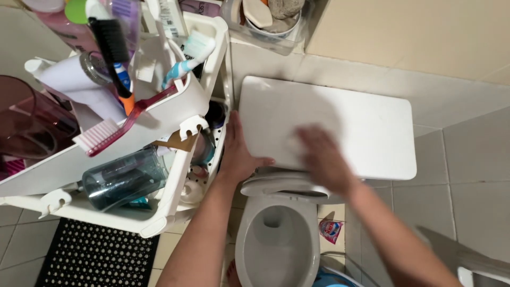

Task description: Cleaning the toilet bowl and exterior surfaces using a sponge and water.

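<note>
Gripping the near-left edge of the white tank lid [340,127] above the open toilet bowl [273,239], the left hand [236,151] curls around it; the blurred right hand [324,159] lies palm-down, flat on the lid.

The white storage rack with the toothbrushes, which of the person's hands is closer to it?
Left. The left hand grips the left edge of the toilet tank lid, right beside the rack. The right hand, blurred, lies on top of the lid, farther from the rack.
</note>
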